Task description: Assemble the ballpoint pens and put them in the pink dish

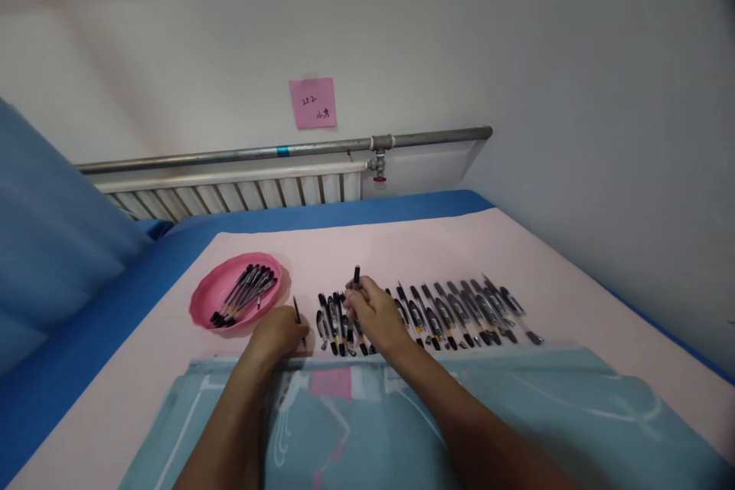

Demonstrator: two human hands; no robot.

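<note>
My left hand [276, 333] rests low over the pink cloth, its fingers closed on a thin dark pen piece [297, 311] with the tip pointing up. Whether that piece is a refill or a whole pen, I cannot tell. Between the fingers of my right hand [377, 315] a pen piece with a black end [357, 274] stands nearly upright; its lower part is hidden. Under and beside this hand runs a row of disassembled pens [445, 314], with black caps, clear barrels and small clips. Left of my hands, a pink dish [198, 305] holds several black pens [244, 295].
Pink cloth [402, 245] covers the blue-edged table. A teal patterned cloth [517, 413] lies along the near side. Behind stand a white radiator [230, 195] and a metal pipe [218, 158]. A blue curtain [51, 245] hangs at left, and a pink note [313, 103] is on the wall.
</note>
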